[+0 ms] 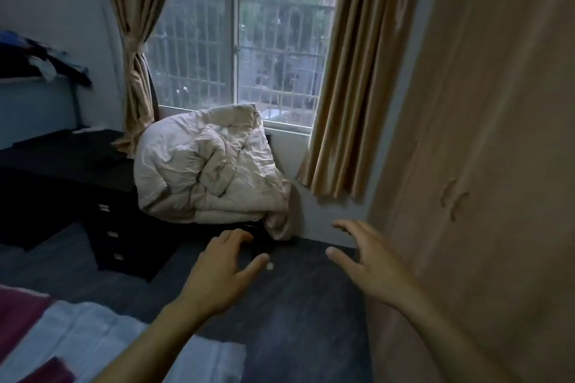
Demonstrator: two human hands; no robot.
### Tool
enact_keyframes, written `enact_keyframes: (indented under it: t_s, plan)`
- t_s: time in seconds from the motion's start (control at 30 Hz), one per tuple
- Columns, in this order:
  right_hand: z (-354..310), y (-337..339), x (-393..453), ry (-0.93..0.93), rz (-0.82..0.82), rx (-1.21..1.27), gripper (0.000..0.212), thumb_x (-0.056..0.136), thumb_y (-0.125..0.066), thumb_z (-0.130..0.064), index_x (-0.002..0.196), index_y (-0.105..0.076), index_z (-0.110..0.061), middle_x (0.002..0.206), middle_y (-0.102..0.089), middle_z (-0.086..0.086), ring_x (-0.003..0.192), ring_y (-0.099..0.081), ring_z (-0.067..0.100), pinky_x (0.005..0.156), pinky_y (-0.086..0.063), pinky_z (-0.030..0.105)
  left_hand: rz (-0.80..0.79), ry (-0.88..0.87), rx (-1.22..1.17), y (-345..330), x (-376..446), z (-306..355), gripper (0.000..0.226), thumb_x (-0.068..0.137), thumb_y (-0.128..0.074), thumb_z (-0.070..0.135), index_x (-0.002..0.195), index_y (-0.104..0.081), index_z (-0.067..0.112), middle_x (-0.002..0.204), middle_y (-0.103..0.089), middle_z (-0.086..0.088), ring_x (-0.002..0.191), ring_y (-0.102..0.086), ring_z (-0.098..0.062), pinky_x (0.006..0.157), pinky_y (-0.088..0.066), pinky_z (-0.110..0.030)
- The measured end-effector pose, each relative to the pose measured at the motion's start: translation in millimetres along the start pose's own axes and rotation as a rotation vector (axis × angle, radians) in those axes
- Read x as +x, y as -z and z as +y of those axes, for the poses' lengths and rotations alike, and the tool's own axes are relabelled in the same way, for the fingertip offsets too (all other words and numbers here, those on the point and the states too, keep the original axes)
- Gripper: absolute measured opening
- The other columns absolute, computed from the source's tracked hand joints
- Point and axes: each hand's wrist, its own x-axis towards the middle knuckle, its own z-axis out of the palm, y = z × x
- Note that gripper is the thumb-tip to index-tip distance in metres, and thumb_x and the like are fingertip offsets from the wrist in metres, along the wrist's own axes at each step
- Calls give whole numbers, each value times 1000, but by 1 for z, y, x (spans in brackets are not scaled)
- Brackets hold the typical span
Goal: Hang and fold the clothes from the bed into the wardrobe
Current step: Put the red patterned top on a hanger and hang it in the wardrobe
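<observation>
My left hand (222, 270) and my right hand (365, 261) are stretched out in front of me above the dark floor, both with fingers spread and loosely bent, holding nothing. The wardrobe (485, 165), a tall light-brown wooden front, fills the right side of the view, just right of my right hand. A corner of the bed (102, 342) with pale sheets and a maroon cloth (21, 314) shows at the bottom left. A heap of dark and blue clothes (40, 59) lies on a high shelf at the far left.
A crumpled cream duvet (208, 171) is piled on a chair below the barred window (239, 31). A black desk with drawers (93, 196) stands to its left. Tan curtains (357, 78) hang on both sides. Dark floor (295, 320) lies between bed and wardrobe.
</observation>
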Motion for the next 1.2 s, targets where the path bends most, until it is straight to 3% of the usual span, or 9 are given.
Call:
enact_keyframes:
  t_s: [0.27,0.4,0.47,0.6,0.87,1.07,1.2]
  plan:
    - [107,-24,213,126,-22,50,54,92,-56,-50,141,-40,-33,142,-42,-10,125,-40,3,97,-32,19,117,164,48,-58,172,-29,48,88,-57,58,124,-57,26,122,-58,5,112,-53,-13,96,-47,-37]
    - [114,-17,284,222,-65,70,53,90,-56,-53,138,-42,-35,138,-44,-11,120,-41,0,96,-33,18,161,219,111,-50,221,-32,50,88,-55,59,125,-55,26,122,-56,5,112,-52,-14,94,-48,-40]
    - [112,-15,308,279,-79,87,52,90,-57,-52,137,-44,-34,138,-45,-9,124,-44,5,102,-38,24,174,230,115,-41,235,-33,48,88,-55,60,122,-56,26,120,-57,6,111,-53,-14,94,-48,-41]
    - [104,-20,332,335,-79,79,51,92,-58,-45,137,-47,-26,136,-49,-3,124,-47,13,105,-39,33,226,250,109,-29,248,-37,46,88,-59,55,121,-59,23,119,-58,4,113,-54,-16,93,-49,-41]
    - [82,-37,341,375,-126,116,48,93,-55,-50,136,-46,-31,135,-48,-6,125,-45,13,106,-39,40,281,332,137,-13,227,-45,47,89,-57,57,124,-56,27,128,-55,9,116,-51,-12,97,-47,-39]
    - [48,-71,336,476,-145,111,46,91,-57,-50,132,-49,-29,125,-50,-8,117,-45,9,90,-29,19,310,404,160,-2,195,-65,55,85,-47,68,126,-52,31,127,-54,7,110,-50,-14,93,-48,-42]
    - [18,-103,334,517,-209,131,50,91,-55,-54,134,-48,-29,128,-49,-9,117,-41,4,91,-27,18,319,445,209,11,173,-89,57,85,-46,68,127,-51,30,127,-55,4,109,-52,-18,91,-49,-44]
